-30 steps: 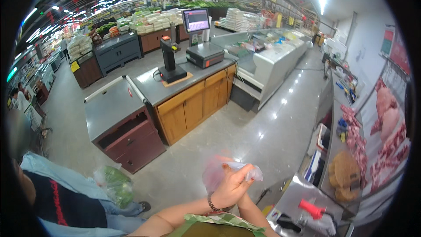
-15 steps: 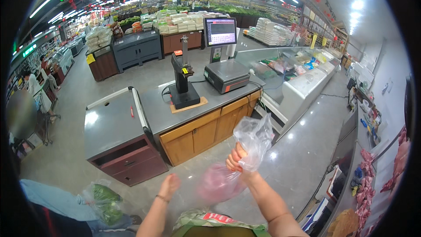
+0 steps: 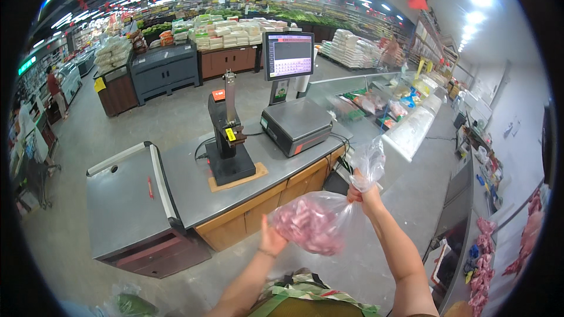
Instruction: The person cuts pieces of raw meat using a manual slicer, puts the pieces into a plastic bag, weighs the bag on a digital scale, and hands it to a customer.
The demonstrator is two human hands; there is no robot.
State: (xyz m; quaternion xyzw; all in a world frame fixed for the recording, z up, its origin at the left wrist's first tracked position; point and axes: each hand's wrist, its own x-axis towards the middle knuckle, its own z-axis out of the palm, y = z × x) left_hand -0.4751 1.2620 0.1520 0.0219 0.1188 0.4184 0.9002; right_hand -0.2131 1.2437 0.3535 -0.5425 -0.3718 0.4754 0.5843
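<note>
Bag of pink meat [image 3: 311, 223] now lifted, stretched out since a second ago. Right hand [image 3: 359, 192] pinches twisted neck at 2 o'clock; left hand [image 3: 271, 239] cups bag at 9 o'clock. Worktop [image 3: 194, 176] and scale [image 3: 295, 123] closer, at 11 o'clock: bag looks gathered for sealing.

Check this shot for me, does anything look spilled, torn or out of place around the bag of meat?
Nothing stands out. The clear bag of pink meat looks intact, its neck gathered in the right hand and its side cupped by the left hand. The scale sits squarely on the counter.
</note>
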